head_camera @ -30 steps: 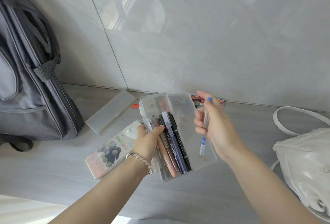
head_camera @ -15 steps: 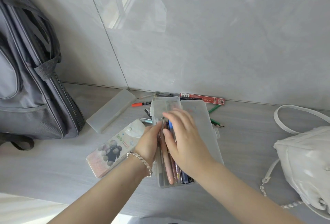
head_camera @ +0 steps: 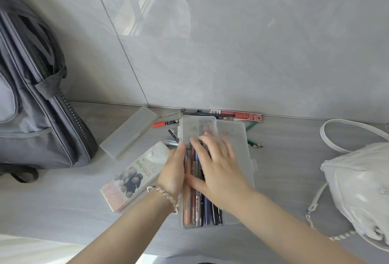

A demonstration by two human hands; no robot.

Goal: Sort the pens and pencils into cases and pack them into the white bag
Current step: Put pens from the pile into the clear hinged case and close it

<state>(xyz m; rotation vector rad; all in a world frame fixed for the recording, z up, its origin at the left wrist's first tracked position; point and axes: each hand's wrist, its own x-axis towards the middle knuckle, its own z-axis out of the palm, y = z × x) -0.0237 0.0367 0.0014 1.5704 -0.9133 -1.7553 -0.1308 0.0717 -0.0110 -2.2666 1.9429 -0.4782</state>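
A clear plastic pencil case (head_camera: 237, 137) lies open on the grey table, its tray filled with several pens (head_camera: 200, 211). My left hand (head_camera: 171, 171) holds the case's left edge, thumb up along its side. My right hand (head_camera: 219, 169) lies flat over the pens with fingers straight, pressing on them. The white bag (head_camera: 362, 190) sits at the right. Loose items lie by the wall: an orange marker (head_camera: 166, 123), green pencils (head_camera: 253, 142) and a red pencil box (head_camera: 237, 114).
A frosted closed case (head_camera: 129, 131) and a printed "Smile" case (head_camera: 134, 176) lie left of my hands. A grey backpack (head_camera: 35, 103) leans against the tiled wall at far left. The bag's white strap (head_camera: 336, 125) loops on the table.
My right hand, which held a blue-tipped pen above the lid, has put it into the tray and now lies flat on the pens. The case has come down onto the table.
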